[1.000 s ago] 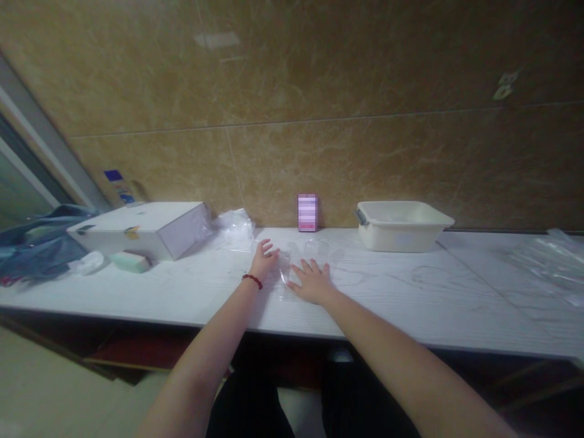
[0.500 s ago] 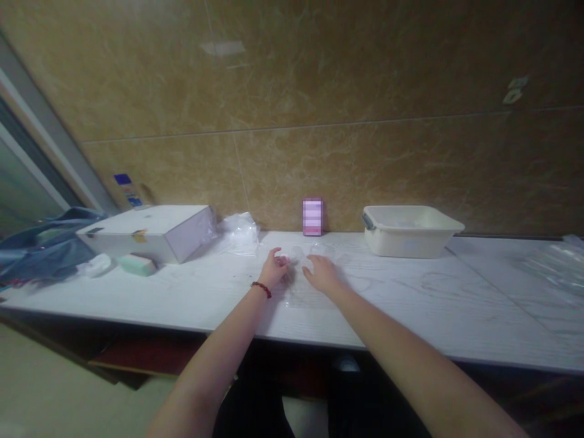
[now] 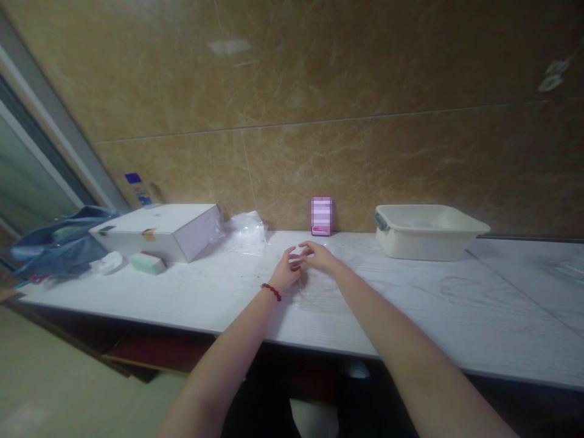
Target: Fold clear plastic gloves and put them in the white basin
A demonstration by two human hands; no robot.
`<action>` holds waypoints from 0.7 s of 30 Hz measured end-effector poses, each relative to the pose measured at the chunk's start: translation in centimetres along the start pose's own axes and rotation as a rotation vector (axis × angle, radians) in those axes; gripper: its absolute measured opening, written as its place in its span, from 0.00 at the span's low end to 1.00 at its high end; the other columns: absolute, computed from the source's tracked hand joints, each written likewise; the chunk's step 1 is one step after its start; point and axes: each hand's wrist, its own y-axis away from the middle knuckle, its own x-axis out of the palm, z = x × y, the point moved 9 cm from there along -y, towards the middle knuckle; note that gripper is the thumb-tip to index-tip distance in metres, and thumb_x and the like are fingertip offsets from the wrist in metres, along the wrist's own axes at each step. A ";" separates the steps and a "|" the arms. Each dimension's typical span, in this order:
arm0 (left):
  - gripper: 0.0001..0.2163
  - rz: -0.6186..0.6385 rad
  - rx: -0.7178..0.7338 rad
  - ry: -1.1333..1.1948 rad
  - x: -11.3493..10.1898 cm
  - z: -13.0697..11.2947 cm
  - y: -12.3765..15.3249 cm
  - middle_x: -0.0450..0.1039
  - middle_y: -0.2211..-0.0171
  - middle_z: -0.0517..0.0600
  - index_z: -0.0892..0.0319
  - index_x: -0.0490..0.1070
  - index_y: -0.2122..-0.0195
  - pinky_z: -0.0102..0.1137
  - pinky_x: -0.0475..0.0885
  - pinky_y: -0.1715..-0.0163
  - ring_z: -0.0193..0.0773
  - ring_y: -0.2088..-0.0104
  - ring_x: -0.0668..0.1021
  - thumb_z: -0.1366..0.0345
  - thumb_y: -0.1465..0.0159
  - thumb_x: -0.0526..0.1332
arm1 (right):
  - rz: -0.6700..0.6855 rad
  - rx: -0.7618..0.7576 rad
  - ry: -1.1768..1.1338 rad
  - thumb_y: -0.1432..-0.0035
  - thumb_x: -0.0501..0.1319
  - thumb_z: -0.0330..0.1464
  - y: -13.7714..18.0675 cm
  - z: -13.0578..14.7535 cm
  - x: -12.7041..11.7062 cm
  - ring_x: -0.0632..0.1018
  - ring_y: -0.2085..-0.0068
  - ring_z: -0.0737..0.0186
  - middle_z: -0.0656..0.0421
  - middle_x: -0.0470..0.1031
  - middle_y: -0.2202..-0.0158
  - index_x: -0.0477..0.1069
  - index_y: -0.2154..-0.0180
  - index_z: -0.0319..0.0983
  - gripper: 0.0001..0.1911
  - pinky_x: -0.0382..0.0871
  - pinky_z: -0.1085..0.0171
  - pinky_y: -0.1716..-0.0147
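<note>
Head view: from my remote seat I see clear plastic point(image 3: 298, 296), apparently a thin bag or film, lying on the white tabletop point(image 3: 191, 298) beneath and just in front of two bare hands. I judge it very light, limp and slippery, easily creased or torn; an edge pinched between thumb and fingertip looks the surest hold. The left hand point(image 3: 286, 272) and right hand point(image 3: 319, 257) come together above it, fingers half curled, only narrow gaps between; I cannot tell whether either grips the plastic.

Brn marbled tile wall point(image 3: 292, 79) behind wht wood-grain counter point(image 3: 479, 304), pale flr point(image 3: 36, 377) lower L.
</note>
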 end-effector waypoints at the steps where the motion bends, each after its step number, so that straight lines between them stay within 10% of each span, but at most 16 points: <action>1: 0.31 0.002 0.003 0.016 0.0 0.0 0.0 0.60 0.56 0.55 0.55 0.47 0.50 0.31 0.68 0.64 0.32 0.64 0.73 0.81 0.54 0.56 | 0.002 0.012 -0.031 0.54 0.55 0.28 -0.1 -0.2 0.0 0.71 0.64 0.67 0.58 0.69 0.65 0.59 0.56 0.37 0.20 0.65 0.65 0.63; 7: 0.34 -0.024 -0.035 0.047 -0.2 -0.1 0.2 0.54 0.51 0.56 0.53 0.44 0.48 0.28 0.68 0.66 0.32 0.63 0.72 0.81 0.54 0.56 | 0.073 0.179 -0.266 0.59 0.61 0.33 -0.2 -2.6 0.9 0.71 0.64 0.65 0.52 0.63 0.58 0.54 0.52 0.38 0.30 0.67 0.64 0.67; 21: 0.25 -0.042 -0.128 -0.300 -1.7 0.9 0.6 0.62 0.59 0.53 0.58 0.56 0.55 0.26 0.67 0.73 0.28 0.72 0.71 0.74 0.54 0.59 | 0.043 -0.010 -0.517 0.60 0.54 0.21 -0.6 -2.2 1.6 0.68 0.72 0.73 0.58 0.67 0.65 0.56 0.55 0.39 0.26 0.62 0.74 0.76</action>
